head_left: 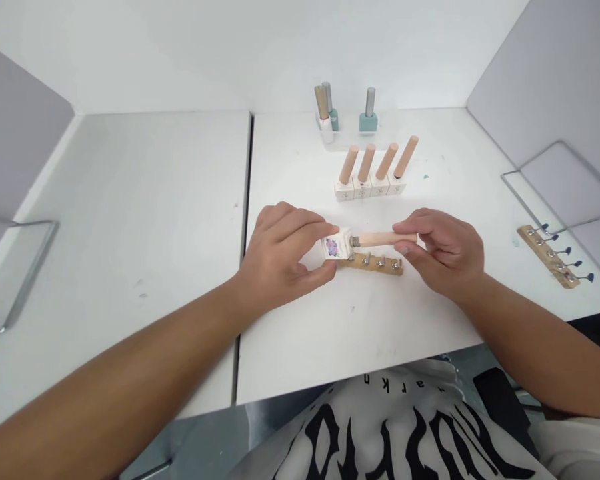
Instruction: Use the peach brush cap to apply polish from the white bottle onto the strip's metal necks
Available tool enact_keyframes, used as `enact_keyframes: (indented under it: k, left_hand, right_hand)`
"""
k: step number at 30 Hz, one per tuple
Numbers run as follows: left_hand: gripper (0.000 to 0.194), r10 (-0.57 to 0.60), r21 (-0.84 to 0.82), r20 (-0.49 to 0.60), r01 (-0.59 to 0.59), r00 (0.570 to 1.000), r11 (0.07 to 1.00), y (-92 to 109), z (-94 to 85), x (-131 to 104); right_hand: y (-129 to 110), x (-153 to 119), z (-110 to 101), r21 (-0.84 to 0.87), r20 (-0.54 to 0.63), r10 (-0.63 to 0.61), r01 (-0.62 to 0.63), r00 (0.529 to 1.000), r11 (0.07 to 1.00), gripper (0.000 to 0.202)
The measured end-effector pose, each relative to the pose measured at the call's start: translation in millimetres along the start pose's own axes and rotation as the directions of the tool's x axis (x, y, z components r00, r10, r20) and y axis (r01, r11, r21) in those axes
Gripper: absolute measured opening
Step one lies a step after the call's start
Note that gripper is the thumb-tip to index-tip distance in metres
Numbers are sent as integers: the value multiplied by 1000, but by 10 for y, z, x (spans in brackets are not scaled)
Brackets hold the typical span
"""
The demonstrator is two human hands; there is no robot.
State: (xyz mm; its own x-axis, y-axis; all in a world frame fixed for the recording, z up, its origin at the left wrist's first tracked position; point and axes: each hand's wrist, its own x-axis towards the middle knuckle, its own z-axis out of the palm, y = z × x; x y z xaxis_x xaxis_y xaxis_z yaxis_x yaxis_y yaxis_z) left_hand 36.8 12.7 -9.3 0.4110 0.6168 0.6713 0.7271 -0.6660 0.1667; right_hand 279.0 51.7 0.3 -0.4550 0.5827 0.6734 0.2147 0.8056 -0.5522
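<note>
My left hand (293,257) pinches the white square nail polish bottle (334,247), which has a purple flower print and lies tilted sideways. My right hand (443,250) grips the far end of its long peach cap (380,239) between thumb and fingers. The threaded neck shows between bottle and cap, so the cap sits a little off the bottle. Just below them on the table lies a wooden strip (387,265) with several metal clips, its left end partly hidden by the bottle and my left hand.
Several matching polish bottles (371,187) with peach caps stand in a row behind my hands. Further back, a clear tray (350,141) holds a teal bottle (368,123) and others. At right lies another clip strip (547,257) with dark nail tips. Wire frames (530,167) stand at both sides.
</note>
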Motion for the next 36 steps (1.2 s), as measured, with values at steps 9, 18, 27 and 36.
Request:
enact_keyframes:
  k: [9,18,27,36]
  left_hand:
    - [37,73,14,-115,-71,991,997,-15,32,37]
    - [36,-251,-455,25,234,968,859,-97,-19,-7]
    - [25,-588,-765,334,576,737,288,-246,24,-62]
    - [17,-641,-810,414,583,646,65,-241,15,-25]
  right_hand:
    - [-17,2,8,1,-13,-7,7,1000,1000,9]
    - [38,-94,-25,301,-161,354,-295,921,907,11]
    - [130,-31,-46,556,-126,531,-383,838,737,14]
    - [204,-29,-97,591,-76,533,-393,843,705,14]
